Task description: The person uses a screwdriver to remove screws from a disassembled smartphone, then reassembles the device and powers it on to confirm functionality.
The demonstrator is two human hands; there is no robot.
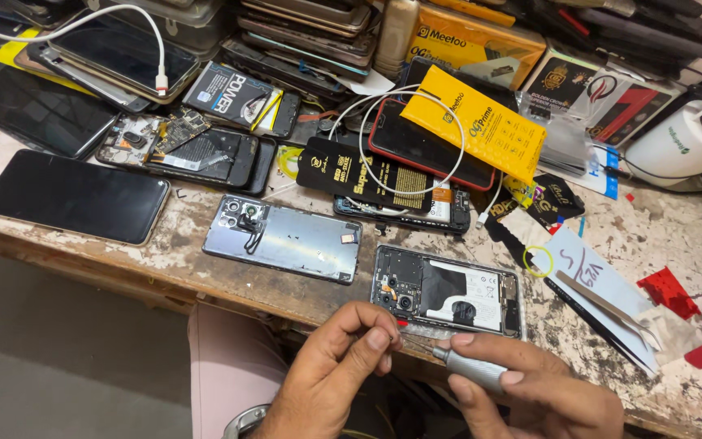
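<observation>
While an opened phone (447,291) lies at the worn bench's (205,276) near edge, a grey screwdriver (469,367) is gripped by the right hand (530,390); its tip is pinched by the left hand (339,366).

Phone repair workshop: worn bench (205,280) crowded with opened phones (447,290), stacked phones (302,28) along far edge, loose back cover (286,240), tweezers (607,307) near right edge.
</observation>
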